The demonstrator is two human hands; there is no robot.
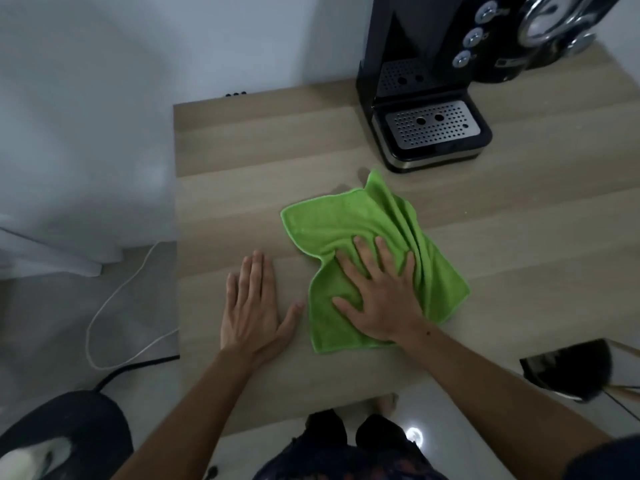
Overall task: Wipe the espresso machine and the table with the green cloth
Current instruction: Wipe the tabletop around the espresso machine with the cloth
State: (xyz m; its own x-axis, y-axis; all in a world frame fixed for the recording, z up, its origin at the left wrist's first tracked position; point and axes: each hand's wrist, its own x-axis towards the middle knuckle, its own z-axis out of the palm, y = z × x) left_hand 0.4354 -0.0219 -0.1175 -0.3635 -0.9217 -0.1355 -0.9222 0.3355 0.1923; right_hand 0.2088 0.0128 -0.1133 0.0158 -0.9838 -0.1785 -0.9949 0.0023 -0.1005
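Observation:
A crumpled green cloth (332, 230) lies on the light wooden table (242, 188), near its middle. My right hand (377, 292) presses flat on the cloth with fingers spread and straight. To the cloth's left, my left hand (254, 306) rests palm down on the bare wood without touching it. The black espresso machine (415, 81) stands at the table's far right, its perforated metal drip tray (433, 128) facing me, a short gap beyond the cloth's far corner.
A white cable (114, 299) and a black cable (138, 365) run over the floor left of the table. A dark round seat (69, 434) is at bottom left. A black object (571, 368) sits low at the right. The white wall (173, 46) is behind the table.

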